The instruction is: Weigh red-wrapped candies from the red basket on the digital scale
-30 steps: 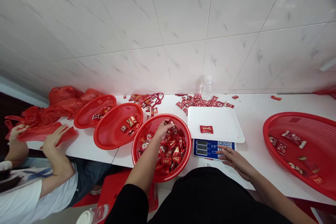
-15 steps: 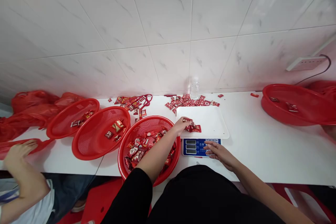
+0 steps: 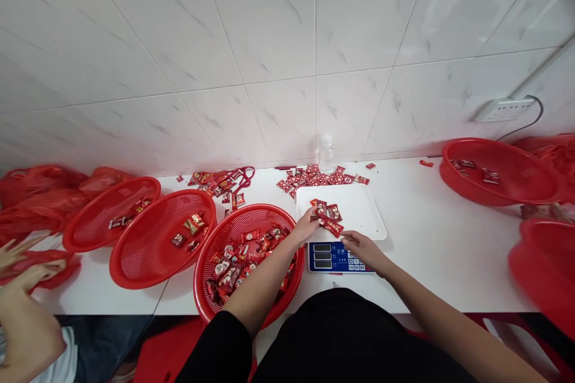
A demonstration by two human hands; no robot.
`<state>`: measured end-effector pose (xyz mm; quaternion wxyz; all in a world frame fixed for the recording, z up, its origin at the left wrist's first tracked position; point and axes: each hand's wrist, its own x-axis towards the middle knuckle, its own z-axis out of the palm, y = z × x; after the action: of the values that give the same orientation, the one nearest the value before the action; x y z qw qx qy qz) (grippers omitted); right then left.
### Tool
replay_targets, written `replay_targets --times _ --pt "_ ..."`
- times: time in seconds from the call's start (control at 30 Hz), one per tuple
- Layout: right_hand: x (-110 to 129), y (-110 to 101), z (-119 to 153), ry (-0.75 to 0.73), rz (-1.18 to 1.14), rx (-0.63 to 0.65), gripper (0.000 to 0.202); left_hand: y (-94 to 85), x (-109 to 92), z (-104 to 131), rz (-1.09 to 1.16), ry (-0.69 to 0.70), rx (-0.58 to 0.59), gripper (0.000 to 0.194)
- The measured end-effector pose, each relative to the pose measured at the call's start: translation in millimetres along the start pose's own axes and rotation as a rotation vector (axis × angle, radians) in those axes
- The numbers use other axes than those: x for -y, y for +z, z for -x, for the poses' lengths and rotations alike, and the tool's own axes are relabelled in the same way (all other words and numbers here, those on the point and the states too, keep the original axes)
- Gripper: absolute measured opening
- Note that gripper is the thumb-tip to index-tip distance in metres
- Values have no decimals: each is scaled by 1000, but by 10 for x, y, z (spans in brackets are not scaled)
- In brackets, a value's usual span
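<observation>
Left hand (image 3: 306,227) reaches over the near left part of the white weighing pan (image 3: 363,209), its fingers against a small cluster of red wrapped packets (image 3: 333,226); whether it grips them or merely touches them cannot be told. Right hand (image 3: 365,251) is part-way open above the blue key panel (image 3: 324,258), fingers loosely bent, nothing seen within them; its fingertips are just beside the near end of the lowest packet, contact not determinable.

The cluster is at the pan's left side, with at least 3 packets visible, fanned and overlapping.

Immediately left of the scale is a round red basket (image 3: 260,215) containing many mixed wrapped packets; the left forearm crosses above it. Further left are 2 red baskets, the nearer (image 3: 148,245) and the farther (image 3: 101,218), each tilted and holding a few packets.

Behind the pan, loose packets (image 3: 309,178) are spread on the white worktop (image 3: 417,245) around a clear bottle (image 3: 326,158). Well to the right is a red basin (image 3: 516,173) with several packets inside. At the far left, a co-worker's hands (image 3: 38,275) are at a red plastic bag (image 3: 67,266).
</observation>
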<state>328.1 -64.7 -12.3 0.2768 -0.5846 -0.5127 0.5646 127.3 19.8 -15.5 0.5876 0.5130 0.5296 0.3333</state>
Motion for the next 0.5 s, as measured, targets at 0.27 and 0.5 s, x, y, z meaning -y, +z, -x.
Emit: replay_targets --times 0.27,0.5 --pt "22 120 -325 -316 823 -21 44 -354 66 220 -139 118 -294 27" --pt "-80 76 -398 -236 969 -53 47 -980 598 449 -771 -24 -345 37"
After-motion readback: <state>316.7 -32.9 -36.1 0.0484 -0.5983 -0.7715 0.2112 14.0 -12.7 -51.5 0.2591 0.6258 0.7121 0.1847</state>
